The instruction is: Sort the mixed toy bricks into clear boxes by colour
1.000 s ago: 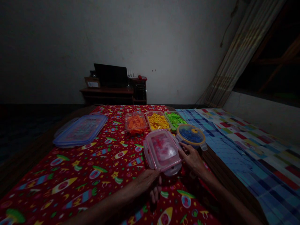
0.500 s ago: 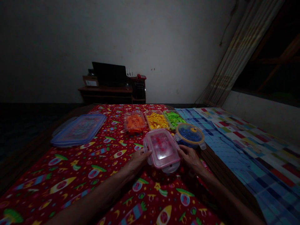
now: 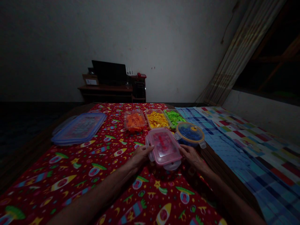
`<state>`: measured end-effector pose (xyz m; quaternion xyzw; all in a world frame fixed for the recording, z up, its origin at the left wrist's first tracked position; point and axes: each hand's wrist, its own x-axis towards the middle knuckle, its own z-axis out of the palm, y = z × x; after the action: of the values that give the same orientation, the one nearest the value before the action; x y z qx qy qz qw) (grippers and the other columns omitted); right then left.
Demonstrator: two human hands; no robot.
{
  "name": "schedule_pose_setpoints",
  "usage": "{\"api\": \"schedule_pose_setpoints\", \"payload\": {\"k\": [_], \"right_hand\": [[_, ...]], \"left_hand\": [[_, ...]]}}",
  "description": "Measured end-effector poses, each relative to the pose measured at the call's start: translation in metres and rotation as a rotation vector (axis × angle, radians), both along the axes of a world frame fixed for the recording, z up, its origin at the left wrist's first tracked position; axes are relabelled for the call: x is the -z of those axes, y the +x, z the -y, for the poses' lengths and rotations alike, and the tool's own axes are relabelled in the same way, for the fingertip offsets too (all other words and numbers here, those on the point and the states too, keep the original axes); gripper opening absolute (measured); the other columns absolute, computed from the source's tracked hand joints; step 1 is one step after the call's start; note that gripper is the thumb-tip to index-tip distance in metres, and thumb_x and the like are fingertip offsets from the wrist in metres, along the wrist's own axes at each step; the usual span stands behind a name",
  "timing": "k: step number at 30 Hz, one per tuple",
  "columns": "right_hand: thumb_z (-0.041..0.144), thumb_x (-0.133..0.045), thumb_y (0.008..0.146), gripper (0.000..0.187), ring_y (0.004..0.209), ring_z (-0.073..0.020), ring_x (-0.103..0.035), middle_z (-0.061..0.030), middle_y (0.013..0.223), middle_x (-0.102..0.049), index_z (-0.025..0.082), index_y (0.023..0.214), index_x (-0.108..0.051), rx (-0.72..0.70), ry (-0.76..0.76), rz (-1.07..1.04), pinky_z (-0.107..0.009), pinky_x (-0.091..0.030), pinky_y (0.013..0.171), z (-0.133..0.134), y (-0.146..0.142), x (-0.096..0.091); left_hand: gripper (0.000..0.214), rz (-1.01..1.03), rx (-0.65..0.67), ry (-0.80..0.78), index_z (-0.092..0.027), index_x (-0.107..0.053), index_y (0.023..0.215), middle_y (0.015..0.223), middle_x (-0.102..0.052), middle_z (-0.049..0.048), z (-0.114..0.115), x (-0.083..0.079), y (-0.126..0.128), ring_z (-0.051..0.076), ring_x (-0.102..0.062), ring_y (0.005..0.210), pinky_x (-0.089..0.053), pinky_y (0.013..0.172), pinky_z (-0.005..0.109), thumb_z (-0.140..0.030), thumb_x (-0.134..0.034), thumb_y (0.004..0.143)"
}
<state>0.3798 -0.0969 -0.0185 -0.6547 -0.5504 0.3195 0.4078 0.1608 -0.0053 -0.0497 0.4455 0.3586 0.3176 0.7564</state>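
Note:
Between my two hands is a food container (image 3: 164,147) with a clear, pink-rimmed lid and red pieces showing through it. My left hand (image 3: 142,154) grips its left side, thumb on the lid's edge. On the opposite side my right hand (image 3: 191,155) holds the container by its edge. Clip flaps stick out at its left and near sides. Just beyond my right hand stands a round container (image 3: 190,134) with a yellow-rimmed lid and blue contents. Behind are clear boxes of orange pieces (image 3: 134,121), yellow pieces (image 3: 157,120) and green pieces (image 3: 174,117).
Several flat blue-rimmed lids (image 3: 79,128) are stacked at the left on the red patterned cloth (image 3: 112,200). Blue checked fabric (image 3: 234,162) lies on the right. A desk (image 3: 105,89) with a dark monitor (image 3: 109,72) stands against the far wall.
The pink-rimmed container has shifted very slightly to the right and turned a little, with both hands still on it. The other containers have stayed put.

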Motion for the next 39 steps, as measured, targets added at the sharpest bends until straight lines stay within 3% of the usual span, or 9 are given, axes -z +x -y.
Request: {"api": "schedule_pose_setpoints", "payload": {"k": [8,18,24,31,39], "right_hand": [[0.050,-0.045,0.080,0.044,0.064,-0.0151,-0.053,-0.0020,0.068,-0.062,0.012,0.083,-0.067,-0.012,-0.003,-0.003,-0.023,-0.042,0.056,-0.005,0.004,0.007],[0.047,-0.042,0.081,0.042,0.074,-0.0180,-0.055,-0.0050,0.080,-0.063,0.011,0.087,-0.065,0.010,0.003,0.028,-0.027,-0.043,0.065,-0.005,0.000,0.004],[0.047,-0.043,0.081,0.042,0.069,-0.0150,-0.053,-0.0040,0.079,-0.061,0.011,0.090,-0.062,-0.006,-0.016,-0.058,-0.024,-0.041,0.061,-0.007,-0.001,0.010],[0.046,-0.043,0.077,0.037,0.066,-0.0145,-0.050,-0.0021,0.072,-0.058,0.013,0.082,-0.059,0.008,-0.056,-0.048,-0.024,-0.040,0.058,-0.009,0.001,0.007],[0.048,-0.040,0.079,0.039,0.069,-0.0168,-0.051,-0.0029,0.073,-0.058,0.015,0.081,-0.060,0.027,-0.043,0.033,-0.025,-0.040,0.060,-0.005,-0.003,-0.001]], "left_hand": [[0.045,0.048,-0.114,0.039,-0.013,-0.065,0.092,0.081,-0.072,0.0071,-0.012,0.001,0.004,0.017,-0.067,0.065,-0.052,0.059,0.025,-0.040,-0.079,0.059],[0.040,0.090,-0.050,0.047,-0.010,-0.067,0.083,0.075,-0.071,0.0080,-0.019,-0.007,0.004,0.017,-0.064,0.062,-0.051,0.061,0.026,-0.036,-0.080,0.055],[0.035,-0.051,-0.150,0.085,-0.013,-0.064,0.079,0.066,-0.067,0.0013,-0.019,-0.014,0.004,0.013,-0.060,0.055,-0.045,0.053,0.021,-0.036,-0.077,0.056],[0.033,-0.019,-0.079,0.114,-0.012,-0.064,0.070,0.059,-0.064,0.0002,-0.025,-0.013,0.005,0.010,-0.054,0.048,-0.041,0.048,0.019,-0.035,-0.079,0.051],[0.046,0.011,-0.034,0.114,-0.013,-0.064,0.083,0.078,-0.069,0.0049,-0.028,-0.002,0.006,0.015,-0.063,0.064,-0.048,0.061,0.024,-0.043,-0.079,0.052]]}}
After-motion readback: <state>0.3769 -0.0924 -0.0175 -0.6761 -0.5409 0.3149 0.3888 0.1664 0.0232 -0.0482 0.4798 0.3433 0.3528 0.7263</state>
